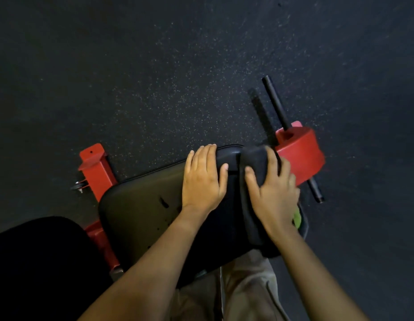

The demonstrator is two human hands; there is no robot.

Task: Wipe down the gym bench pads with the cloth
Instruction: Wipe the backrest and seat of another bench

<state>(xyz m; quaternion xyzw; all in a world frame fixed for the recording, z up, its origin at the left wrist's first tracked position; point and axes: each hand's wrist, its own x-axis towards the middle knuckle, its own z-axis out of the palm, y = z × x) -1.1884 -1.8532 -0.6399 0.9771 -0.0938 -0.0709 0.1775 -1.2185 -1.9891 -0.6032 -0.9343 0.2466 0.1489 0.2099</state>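
The left grip (202, 179) lies flat on the black bench pad (136, 205), fingers straight and close together, their tips reaching over the pad's far edge; the thumb is spread out toward the right grip (274, 193); it holds nothing. The right grip sits just beside it, laid on the dark cloth (253, 158) with fingers spread and pressing it onto the pad; the cloth bunches up between this grip's thumb and forefinger and trails back under the palm toward the wrist. A bit of bright green (297, 218) shows under the heel of the right grip; what it is cannot be told. Beyond the right grip's fingertips stands a red roller (301, 154) with a black bar (274, 100) through it; well out past the left grip a red frame (97, 172) meets the speckled floor (155, 66); small tears (164, 202) mark the pad near the left wrist.
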